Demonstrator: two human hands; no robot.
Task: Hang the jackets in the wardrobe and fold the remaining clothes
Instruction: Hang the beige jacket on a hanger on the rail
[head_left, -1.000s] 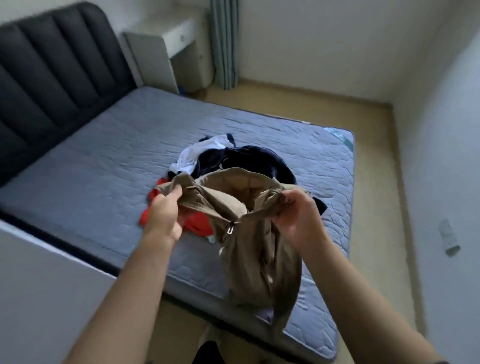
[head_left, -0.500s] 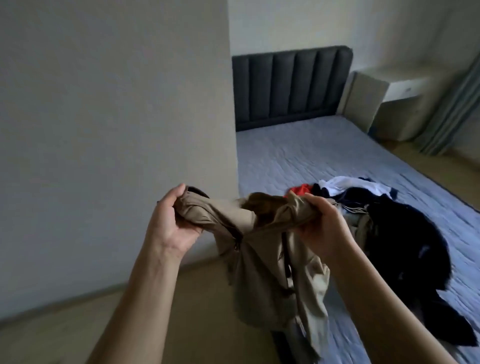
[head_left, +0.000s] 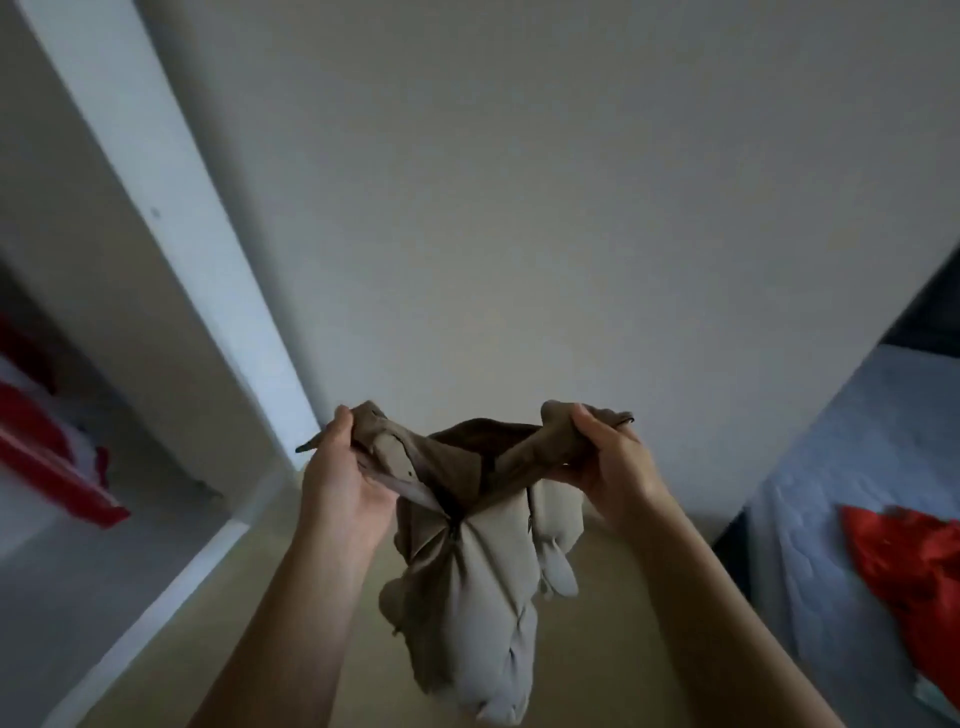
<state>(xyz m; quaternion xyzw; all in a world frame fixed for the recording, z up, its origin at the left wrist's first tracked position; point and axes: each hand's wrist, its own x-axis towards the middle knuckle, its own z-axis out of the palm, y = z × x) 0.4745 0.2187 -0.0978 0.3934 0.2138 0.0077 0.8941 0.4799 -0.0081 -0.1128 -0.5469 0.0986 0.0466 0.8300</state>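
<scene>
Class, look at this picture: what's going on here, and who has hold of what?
A person holds a beige jacket up by its top edge, the left hand and right hand each gripping one side, so it hangs bunched above the floor. An open wardrobe stands to the left, a bed with a red garment to the right. The jacket is not yet hung.
</scene>
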